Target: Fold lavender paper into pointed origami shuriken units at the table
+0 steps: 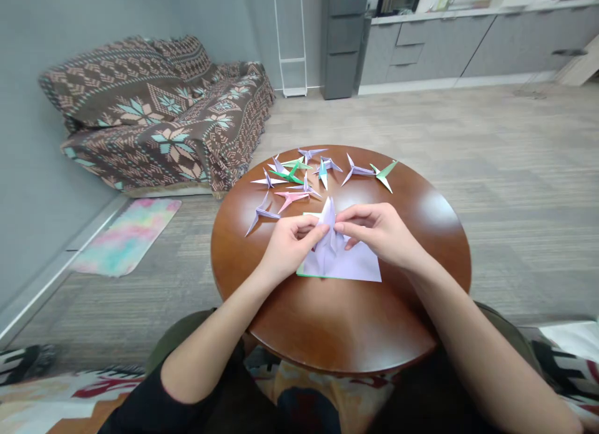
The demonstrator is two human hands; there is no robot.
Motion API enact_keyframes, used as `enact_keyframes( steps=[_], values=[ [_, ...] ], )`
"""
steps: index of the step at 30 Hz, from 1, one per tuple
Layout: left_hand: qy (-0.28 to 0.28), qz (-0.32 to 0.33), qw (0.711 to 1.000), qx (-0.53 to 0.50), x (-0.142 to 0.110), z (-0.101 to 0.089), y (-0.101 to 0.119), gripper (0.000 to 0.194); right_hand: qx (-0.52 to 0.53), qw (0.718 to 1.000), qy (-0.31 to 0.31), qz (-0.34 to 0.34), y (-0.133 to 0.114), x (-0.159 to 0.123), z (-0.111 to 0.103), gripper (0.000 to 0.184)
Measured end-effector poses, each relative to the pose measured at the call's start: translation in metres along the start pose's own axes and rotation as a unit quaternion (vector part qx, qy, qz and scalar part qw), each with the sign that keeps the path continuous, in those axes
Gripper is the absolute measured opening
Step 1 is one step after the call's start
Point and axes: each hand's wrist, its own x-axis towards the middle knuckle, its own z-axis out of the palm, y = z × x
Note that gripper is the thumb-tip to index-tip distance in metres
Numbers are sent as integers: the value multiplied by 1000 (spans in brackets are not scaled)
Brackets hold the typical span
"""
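A partly folded lavender origami paper (pixel 327 240) stands upright between my hands, its pointed tip up. My left hand (pixel 294 243) pinches its left side between thumb and fingers. At its right edge, my right hand (pixel 378 229) pinches it with thumb and index finger, the other fingers curled. Beneath lies a stack of square paper sheets (pixel 358 266), lavender on top with a green edge showing at the lower left. Just beyond, several finished paper cranes lie spread about, among them a pink crane (pixel 291 200), a green crane (pixel 289 173) and a lavender crane (pixel 262 213).
The round brown wooden table (pixel 337 334) stands over my knees. A sofa under a patterned cover (pixel 173 118) is at the far left, with a pastel mat (pixel 126 237) on the floor before it. Grey cabinets (pixel 435 50) line the back wall.
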Motion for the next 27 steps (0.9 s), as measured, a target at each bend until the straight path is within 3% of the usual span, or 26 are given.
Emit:
enact_keyframes(
  steps=[13, 20, 27],
  values=[
    [-49, 3, 997, 53, -1, -3, -5, 32, -16, 998, -44, 49, 0, 1, -7, 30],
    [-48, -8, 998, 35, -2, 3, -3, 33, -36, 999, -3, 10, 2, -1, -1, 17],
    [-68, -19, 993, 93, -2, -2, -1, 23, -43, 999, 7, -9, 1, 0, 0, 25]
  ],
)
